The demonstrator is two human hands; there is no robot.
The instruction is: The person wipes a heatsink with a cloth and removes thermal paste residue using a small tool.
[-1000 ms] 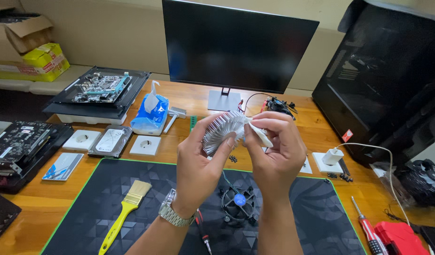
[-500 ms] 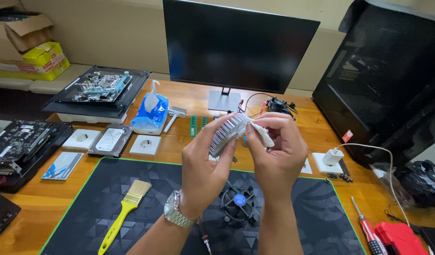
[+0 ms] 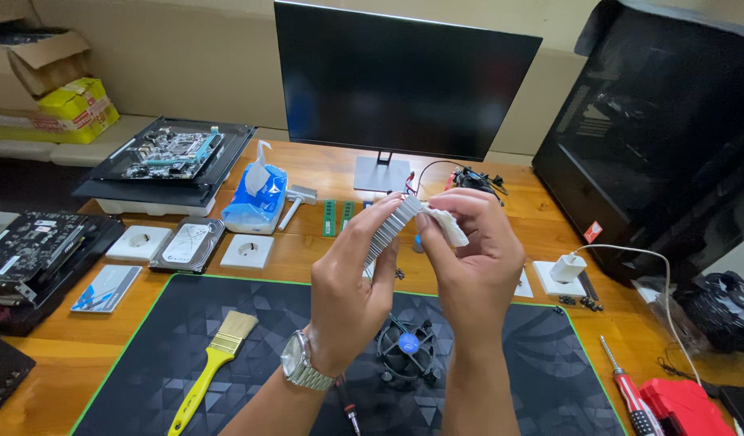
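My left hand [image 3: 352,291], with a metal watch on the wrist, holds a finned silver heatsink [image 3: 390,226] up over the desk. Fingers of my right hand [image 3: 473,266] pinch a folded white wipe [image 3: 446,226] against the heatsink's upper end. Below both hands a small black cooling fan with a blue hub [image 3: 407,349] lies on the black desk mat [image 3: 146,363].
A yellow-handled paintbrush [image 3: 213,363] lies on the mat at left. A blue tissue pack [image 3: 257,198], hard drive [image 3: 188,244], white sockets, memory sticks and circuit boards sit behind. A monitor [image 3: 404,81] stands at the back, a black computer case [image 3: 663,137] right, a red screwdriver [image 3: 630,396] lower right.
The heatsink has turned in my left hand, now more edge-on, with both hands shifted slightly right and the wipe moved along its top.
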